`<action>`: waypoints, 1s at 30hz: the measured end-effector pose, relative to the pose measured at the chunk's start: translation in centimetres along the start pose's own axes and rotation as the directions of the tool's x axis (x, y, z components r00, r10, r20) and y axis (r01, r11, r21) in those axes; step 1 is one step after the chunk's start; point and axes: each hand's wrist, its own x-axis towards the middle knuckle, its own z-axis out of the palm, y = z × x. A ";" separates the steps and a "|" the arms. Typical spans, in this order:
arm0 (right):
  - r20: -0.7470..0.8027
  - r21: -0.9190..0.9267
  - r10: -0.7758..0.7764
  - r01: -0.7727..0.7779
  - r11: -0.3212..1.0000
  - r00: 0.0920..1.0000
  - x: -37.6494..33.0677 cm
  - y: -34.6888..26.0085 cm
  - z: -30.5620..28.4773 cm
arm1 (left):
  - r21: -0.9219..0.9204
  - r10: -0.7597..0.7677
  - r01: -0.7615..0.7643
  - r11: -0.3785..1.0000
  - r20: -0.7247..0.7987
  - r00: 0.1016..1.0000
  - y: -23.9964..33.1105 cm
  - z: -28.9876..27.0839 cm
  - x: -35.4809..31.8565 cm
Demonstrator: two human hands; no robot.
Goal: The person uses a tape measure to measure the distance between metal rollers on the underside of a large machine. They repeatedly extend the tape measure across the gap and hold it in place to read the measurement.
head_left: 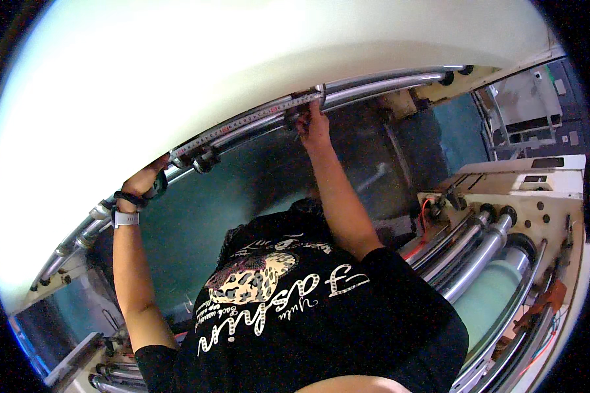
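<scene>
White measuring tape (250, 119) lies along the far metal rollers (381, 89); probably light and springy, best held at its ends. The left hand (145, 179) is clamped on its left end; the right hand's (315, 126) grip I cannot tell.

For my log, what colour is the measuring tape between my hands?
The measuring tape is pale with dark and red markings; head view.

A pale measuring tape (249, 119) with black and red markings runs drawn out, scale face showing, along the upper edge of the metal rods (387, 88).
</scene>
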 end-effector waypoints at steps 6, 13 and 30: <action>0.020 -0.089 0.026 -0.024 0.996 0.999 -0.6 -1.6 -0.8 | -0.175 -0.081 0.082 0.981 0.013 0.997 0.1 0.2 0.1; 0.078 -0.362 -0.565 0.552 0.752 0.821 -1.0 -3.4 0.6 | 0.033 0.034 -0.034 0.999 -0.007 0.999 1.4 -0.4 -0.2; 0.181 -0.283 -0.485 0.517 0.808 0.856 -0.7 -4.8 1.3 | 0.170 0.065 -0.059 0.984 -0.028 0.998 0.6 0.2 -0.3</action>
